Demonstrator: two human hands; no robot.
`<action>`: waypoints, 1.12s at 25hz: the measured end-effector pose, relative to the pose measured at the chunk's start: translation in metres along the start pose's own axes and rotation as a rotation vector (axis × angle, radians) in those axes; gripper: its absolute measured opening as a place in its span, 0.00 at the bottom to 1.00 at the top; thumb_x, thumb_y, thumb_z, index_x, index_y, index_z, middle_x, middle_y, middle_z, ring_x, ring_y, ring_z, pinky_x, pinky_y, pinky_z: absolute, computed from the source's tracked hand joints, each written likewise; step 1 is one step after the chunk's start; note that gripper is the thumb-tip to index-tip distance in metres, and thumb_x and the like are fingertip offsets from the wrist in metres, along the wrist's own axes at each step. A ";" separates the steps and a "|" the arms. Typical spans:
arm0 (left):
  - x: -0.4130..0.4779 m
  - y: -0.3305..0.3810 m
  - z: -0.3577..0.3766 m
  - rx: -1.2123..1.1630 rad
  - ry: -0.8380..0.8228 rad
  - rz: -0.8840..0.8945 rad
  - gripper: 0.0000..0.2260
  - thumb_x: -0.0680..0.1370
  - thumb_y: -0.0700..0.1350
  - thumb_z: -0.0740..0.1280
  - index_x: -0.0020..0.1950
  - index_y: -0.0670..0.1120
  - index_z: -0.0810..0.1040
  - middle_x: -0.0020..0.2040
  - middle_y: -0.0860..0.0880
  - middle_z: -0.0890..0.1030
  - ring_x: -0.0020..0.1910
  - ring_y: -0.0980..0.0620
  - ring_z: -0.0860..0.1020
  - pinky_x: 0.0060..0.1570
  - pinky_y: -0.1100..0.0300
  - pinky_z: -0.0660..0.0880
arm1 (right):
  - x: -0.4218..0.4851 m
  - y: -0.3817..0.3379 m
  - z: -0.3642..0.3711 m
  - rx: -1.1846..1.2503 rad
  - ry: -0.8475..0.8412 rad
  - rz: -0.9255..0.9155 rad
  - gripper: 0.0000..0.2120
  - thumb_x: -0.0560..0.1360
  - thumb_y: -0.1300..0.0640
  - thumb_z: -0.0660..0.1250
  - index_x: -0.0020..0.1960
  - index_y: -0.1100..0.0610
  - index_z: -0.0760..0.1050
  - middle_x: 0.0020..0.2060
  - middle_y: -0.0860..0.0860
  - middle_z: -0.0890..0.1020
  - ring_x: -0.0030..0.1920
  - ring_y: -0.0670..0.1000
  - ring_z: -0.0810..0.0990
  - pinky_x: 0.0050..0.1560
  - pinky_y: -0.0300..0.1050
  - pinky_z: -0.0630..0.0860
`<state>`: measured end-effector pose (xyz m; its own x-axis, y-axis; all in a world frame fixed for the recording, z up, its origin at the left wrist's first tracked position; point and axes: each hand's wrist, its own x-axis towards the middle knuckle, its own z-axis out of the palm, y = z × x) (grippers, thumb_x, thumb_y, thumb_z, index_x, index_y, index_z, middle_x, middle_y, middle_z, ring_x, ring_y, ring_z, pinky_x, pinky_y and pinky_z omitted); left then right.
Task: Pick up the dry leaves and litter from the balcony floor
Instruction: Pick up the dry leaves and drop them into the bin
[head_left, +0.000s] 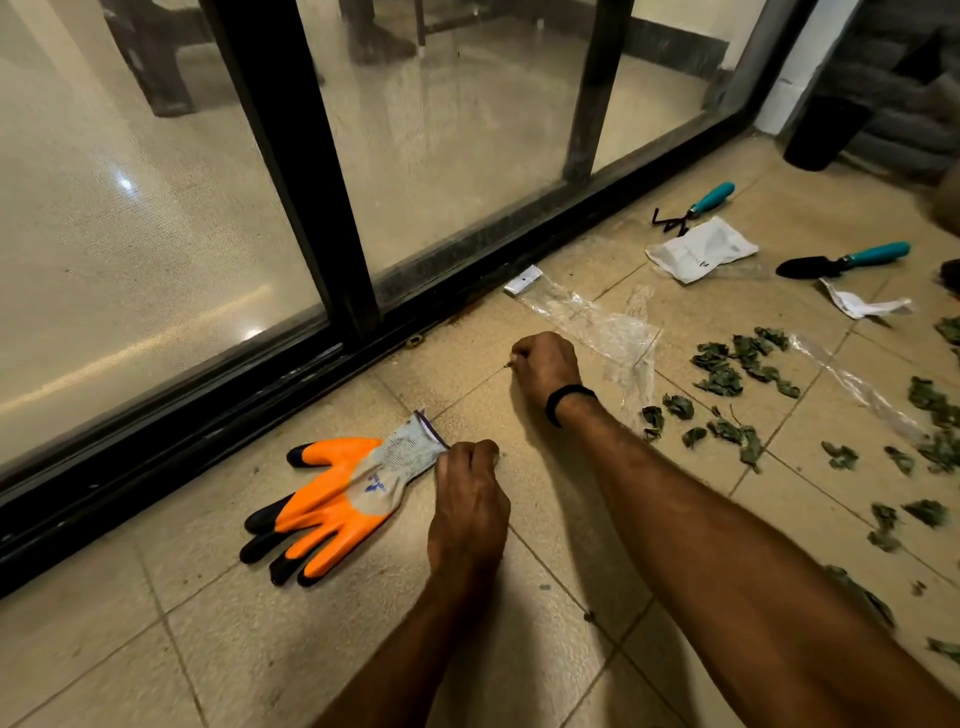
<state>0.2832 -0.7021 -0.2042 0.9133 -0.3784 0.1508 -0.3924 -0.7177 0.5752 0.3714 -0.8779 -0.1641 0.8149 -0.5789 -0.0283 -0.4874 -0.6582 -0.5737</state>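
Observation:
Orange and grey work gloves (332, 506) lie on the beige tiled floor (234, 649) beside the door track. My left hand (470, 499) grips their grey cuff, fingers curled. Farther out, my right hand (545, 364) pinches a tiny scrap of litter (508, 365) between fingertips just above the tiles. Several dry green leaves (737, 364) lie scattered to the right, with more leaves (727, 434) close to my right forearm. A crumpled clear plastic wrapper (597, 325) lies just beyond my right hand.
A black sliding door frame (332, 218) and its track border the floor at left. At right lie a white packet (701, 249), a teal-handled hand rake (696, 205), a teal-handled trowel (841, 260), a paper scrap (862, 304) and a clear plastic strip (862, 389).

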 end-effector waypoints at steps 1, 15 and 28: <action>0.001 0.001 0.001 0.001 -0.002 0.000 0.13 0.81 0.35 0.61 0.61 0.50 0.74 0.55 0.50 0.72 0.54 0.52 0.67 0.49 0.63 0.64 | -0.001 -0.004 0.003 -0.037 -0.018 -0.038 0.08 0.78 0.60 0.65 0.46 0.61 0.82 0.48 0.55 0.82 0.46 0.51 0.77 0.43 0.37 0.69; 0.005 -0.001 0.006 -0.045 0.075 0.003 0.12 0.78 0.32 0.64 0.58 0.46 0.76 0.52 0.47 0.74 0.53 0.47 0.70 0.49 0.56 0.69 | -0.037 0.032 -0.069 -0.065 0.019 0.122 0.08 0.74 0.65 0.70 0.51 0.57 0.84 0.51 0.54 0.84 0.52 0.52 0.82 0.54 0.42 0.77; 0.001 -0.002 0.005 -0.052 0.124 0.023 0.10 0.78 0.32 0.63 0.55 0.44 0.77 0.49 0.46 0.74 0.50 0.47 0.70 0.47 0.60 0.63 | -0.061 0.055 -0.065 -0.081 -0.128 0.123 0.25 0.70 0.64 0.74 0.66 0.59 0.73 0.62 0.57 0.77 0.61 0.57 0.76 0.58 0.45 0.73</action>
<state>0.2848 -0.7036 -0.2090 0.9121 -0.3169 0.2602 -0.4097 -0.6771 0.6114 0.2741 -0.9098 -0.1410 0.7782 -0.5950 -0.2008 -0.6053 -0.6257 -0.4920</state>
